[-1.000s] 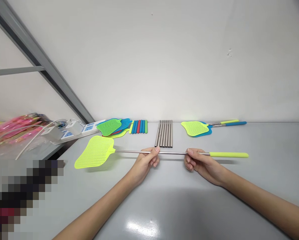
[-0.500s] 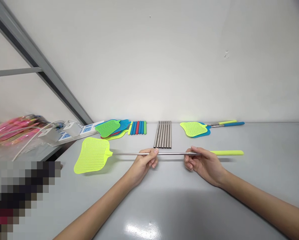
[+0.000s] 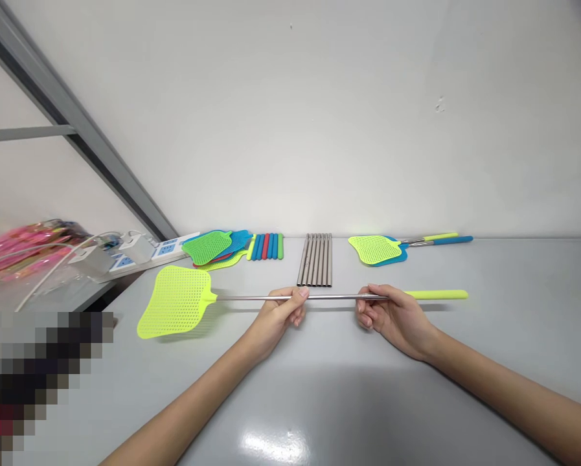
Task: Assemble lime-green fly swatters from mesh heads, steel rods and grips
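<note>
A yellow-green fly swatter [image 3: 176, 303] with an extended metal shaft lies level across the view, just above the table. My left hand [image 3: 281, 317] pinches the middle of the shaft between thumb and fingers. Nearer the yellow grip, my right hand [image 3: 392, 316] is closed around the thicker part of the shaft. Beyond my hands lies a row of metal tubes [image 3: 314, 260]. To their left are several coloured handle grips [image 3: 267, 246] and a stack of loose swatter heads [image 3: 206, 248]. Two whole swatters [image 3: 375, 250], one yellow and one blue, lie at the back right.
A white power strip [image 3: 166, 251] with plugged-in adapters and cables runs along the table's left back edge. Plastic-wrapped pink items [image 3: 32, 249] are heaped at the far left. The wall [image 3: 319, 129] rises directly behind the grey table [image 3: 348, 408].
The swatter has shifted slightly left, its head tilting a little toward me. Both hands keep their hold, and the camera view has moved slightly.
</note>
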{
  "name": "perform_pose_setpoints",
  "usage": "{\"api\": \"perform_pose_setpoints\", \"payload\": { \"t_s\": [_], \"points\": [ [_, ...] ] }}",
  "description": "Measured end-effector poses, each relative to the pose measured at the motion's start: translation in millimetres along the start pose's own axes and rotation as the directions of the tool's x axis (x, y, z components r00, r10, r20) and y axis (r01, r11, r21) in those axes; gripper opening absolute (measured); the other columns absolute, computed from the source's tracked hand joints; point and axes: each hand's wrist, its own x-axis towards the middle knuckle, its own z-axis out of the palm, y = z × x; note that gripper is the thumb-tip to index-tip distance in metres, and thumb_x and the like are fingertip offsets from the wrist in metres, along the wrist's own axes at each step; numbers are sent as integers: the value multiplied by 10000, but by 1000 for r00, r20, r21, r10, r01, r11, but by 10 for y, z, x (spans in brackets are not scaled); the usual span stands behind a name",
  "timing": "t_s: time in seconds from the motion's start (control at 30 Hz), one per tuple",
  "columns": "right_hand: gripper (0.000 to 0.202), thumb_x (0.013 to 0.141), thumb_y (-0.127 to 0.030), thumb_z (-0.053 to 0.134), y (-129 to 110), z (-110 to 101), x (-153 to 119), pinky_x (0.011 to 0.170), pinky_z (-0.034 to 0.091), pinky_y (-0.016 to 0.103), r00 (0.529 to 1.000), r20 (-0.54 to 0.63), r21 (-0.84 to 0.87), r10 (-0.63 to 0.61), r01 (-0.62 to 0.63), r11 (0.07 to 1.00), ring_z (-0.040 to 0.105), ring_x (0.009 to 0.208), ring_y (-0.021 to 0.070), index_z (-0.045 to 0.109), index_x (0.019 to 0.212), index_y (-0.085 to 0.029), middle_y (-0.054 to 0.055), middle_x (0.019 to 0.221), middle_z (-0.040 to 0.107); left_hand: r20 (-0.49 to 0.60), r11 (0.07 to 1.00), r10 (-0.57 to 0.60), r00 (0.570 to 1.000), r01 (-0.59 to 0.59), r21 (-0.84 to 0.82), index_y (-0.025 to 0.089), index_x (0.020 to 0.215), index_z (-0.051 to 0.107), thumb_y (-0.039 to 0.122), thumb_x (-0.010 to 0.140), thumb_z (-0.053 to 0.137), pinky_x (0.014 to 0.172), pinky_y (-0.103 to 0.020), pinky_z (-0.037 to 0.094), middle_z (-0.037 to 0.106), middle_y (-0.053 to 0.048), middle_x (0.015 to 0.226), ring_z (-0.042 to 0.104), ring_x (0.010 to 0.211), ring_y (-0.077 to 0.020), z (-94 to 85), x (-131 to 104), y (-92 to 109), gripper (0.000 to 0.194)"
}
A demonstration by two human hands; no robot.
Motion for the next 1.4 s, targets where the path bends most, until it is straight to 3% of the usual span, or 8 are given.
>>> {"api": "perform_pose_setpoints", "payload": {
  "t_s": [0.77, 1.03, 1.4],
  "points": [
    [325, 812, -247, 376, -5, -2, 7, 545, 301, 274, 1000, 9, 52, 3, -3, 999, 434, 533, 130, 601, 616, -118, 38, 590, 494, 10, 998, -9, 1000, 9, 69, 157, 571, 378, 365, 797, 474, 527, -232, 213, 302, 45, 547, 262, 534, -78, -16, -2, -8, 322],
    [317, 809, -243, 376, -3, -8, 15, 543, 295, 273, 1000, 5, 52, 8, -8, 999, 432, 528, 130, 598, 619, -119, 34, 581, 483, 29, 998, -14, 999, 12, 65, 163, 562, 329, 364, 810, 456, 455, -246, 112, 244, 59, 518, 174, 465, -62, -14, -11, -21, 343],
    [317, 809, -251, 378, -10, -2, 15, 542, 290, 273, 1000, 0, 45, 10, -10, 999, 427, 525, 130, 594, 615, -124, 29, 575, 476, 50, 999, -10, 999, 8, 45, 162, 562, 324, 356, 817, 445, 447, -245, 108, 230, 59, 524, 173, 465, -59, -28, -7, -30, 343]
  ]
}}
